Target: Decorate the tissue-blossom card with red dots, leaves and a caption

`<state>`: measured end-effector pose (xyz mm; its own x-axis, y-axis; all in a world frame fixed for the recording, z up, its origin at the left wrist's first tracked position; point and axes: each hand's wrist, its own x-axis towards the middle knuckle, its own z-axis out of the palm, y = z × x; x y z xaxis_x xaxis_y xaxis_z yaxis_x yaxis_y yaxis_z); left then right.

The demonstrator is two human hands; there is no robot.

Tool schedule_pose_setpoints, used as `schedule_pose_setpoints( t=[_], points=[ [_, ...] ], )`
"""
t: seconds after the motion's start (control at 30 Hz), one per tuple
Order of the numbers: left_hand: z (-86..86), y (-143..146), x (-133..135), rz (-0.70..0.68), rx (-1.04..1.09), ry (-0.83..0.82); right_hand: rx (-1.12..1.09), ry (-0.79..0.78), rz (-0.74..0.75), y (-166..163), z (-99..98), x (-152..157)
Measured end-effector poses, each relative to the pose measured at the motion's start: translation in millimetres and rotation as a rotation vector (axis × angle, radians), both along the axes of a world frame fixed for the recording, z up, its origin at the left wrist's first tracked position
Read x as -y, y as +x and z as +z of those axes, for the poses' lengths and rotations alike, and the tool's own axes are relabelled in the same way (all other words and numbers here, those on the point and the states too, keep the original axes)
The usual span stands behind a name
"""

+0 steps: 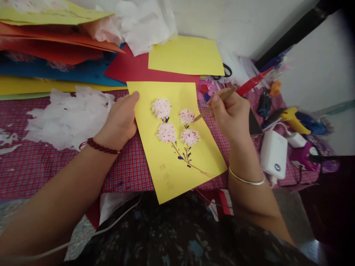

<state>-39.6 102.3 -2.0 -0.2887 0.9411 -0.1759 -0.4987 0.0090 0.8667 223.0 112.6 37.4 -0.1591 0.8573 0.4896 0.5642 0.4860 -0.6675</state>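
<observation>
A yellow sheet of card (158, 166) lies tilted across the front table edge, bearing white tissue flowers (166, 132) speckled with red, brown drawn stems and dark blue leaves. My left hand (122, 114) grips the card's upper left edge, thumb on top and the other fingers hidden beneath. In my right hand (231, 111) is a slim brown pencil-like stick (206, 111), pinched between thumb and fingers. Its tip is at the right edge of the upper right flower; whether it touches I cannot tell. Handwritten characters mark the card's lower left.
Torn white tissue (69, 118) is heaped at left. Coloured card sheets (83, 70) are stacked behind it. Another yellow sheet (185, 57) and black-handled scissors (227, 70) lie at the back. A red object (256, 81), white power bank (274, 153) and yellow glue gun (295, 120) are at right.
</observation>
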Motion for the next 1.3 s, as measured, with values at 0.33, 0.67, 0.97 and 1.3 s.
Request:
schedule_pose_setpoints(
  t=[0.33,0.67,0.97,1.3],
  points=[
    [0.7,0.3,0.6,-0.017,-0.036,-0.005,-0.046,-0.029,0.022,-5.0,0.4,1.8],
    [8.3,3.8,7.5,-0.131,-0.047,-0.001,-0.18,-0.009,-0.019,-1.5,2.6,-0.1],
    [7.4,4.9,7.8,-0.131,-0.052,0.005,-0.123,-0.045,0.05,-8.3,1.6,3.6],
    [7.3,5.1,7.7,-0.109,-0.078,0.004,-0.186,-0.078,0.077,-14.9,3.1,9.9]
  ],
)
